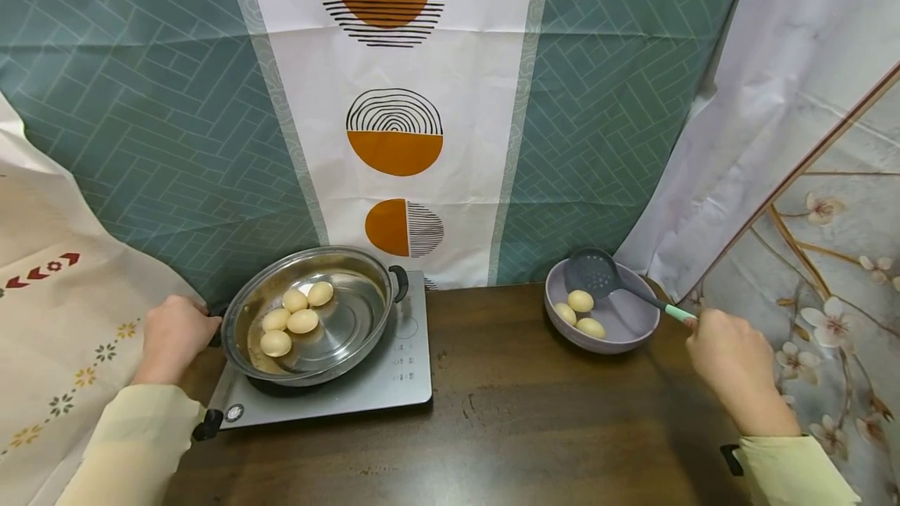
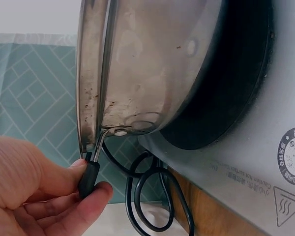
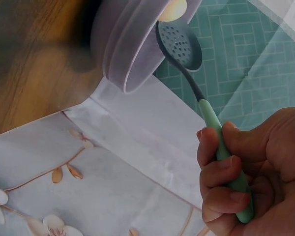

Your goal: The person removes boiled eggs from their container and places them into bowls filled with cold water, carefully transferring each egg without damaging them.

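At the left stands a wide steel pan (image 1: 366,334) with several pale eggs (image 1: 303,322) inside. My left hand (image 1: 176,338) pinches the pan's black side handle (image 2: 90,178) between thumb and fingers, plain in the left wrist view. On the right, a lilac bowl (image 1: 636,322) holds three visible eggs (image 1: 580,301). My right hand (image 1: 734,365) grips the green handle (image 3: 212,115) of a skimmer (image 1: 592,273) with its fingers curled round it. The skimmer's dark perforated head is tilted at the bowl's back left, near the eggs, with no egg visible on it.
Under the pan is a silver induction cooktop (image 1: 411,369) on the brown wooden table (image 1: 506,397). A black cord (image 2: 160,199) loops beside the cooktop. Patterned cloth (image 1: 450,155) hangs behind the table, with more cloth at both sides.
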{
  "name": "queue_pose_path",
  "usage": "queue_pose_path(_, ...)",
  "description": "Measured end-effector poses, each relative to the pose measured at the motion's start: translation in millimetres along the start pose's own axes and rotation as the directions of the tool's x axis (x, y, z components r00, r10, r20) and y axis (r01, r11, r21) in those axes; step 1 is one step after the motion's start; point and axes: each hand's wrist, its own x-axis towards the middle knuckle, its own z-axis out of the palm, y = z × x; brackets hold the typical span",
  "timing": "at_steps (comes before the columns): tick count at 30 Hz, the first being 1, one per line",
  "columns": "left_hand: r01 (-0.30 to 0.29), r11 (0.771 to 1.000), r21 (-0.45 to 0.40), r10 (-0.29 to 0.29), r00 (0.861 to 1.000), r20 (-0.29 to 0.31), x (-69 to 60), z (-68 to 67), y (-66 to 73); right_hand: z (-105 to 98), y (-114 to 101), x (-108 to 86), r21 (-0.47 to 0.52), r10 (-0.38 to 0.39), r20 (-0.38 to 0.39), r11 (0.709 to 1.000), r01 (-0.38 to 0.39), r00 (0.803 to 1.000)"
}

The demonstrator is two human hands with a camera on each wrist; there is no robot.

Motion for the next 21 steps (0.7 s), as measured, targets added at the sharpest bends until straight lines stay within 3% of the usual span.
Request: queue_pose_path(21, -0.022, 1.000, -0.004, 0.022, 1.000, -0.009, -2.4, -0.5, 0.5, -6.5, -25.1, 7.9, 0.011, -0.052, -0.097, 0.999, 0.054, 0.994)
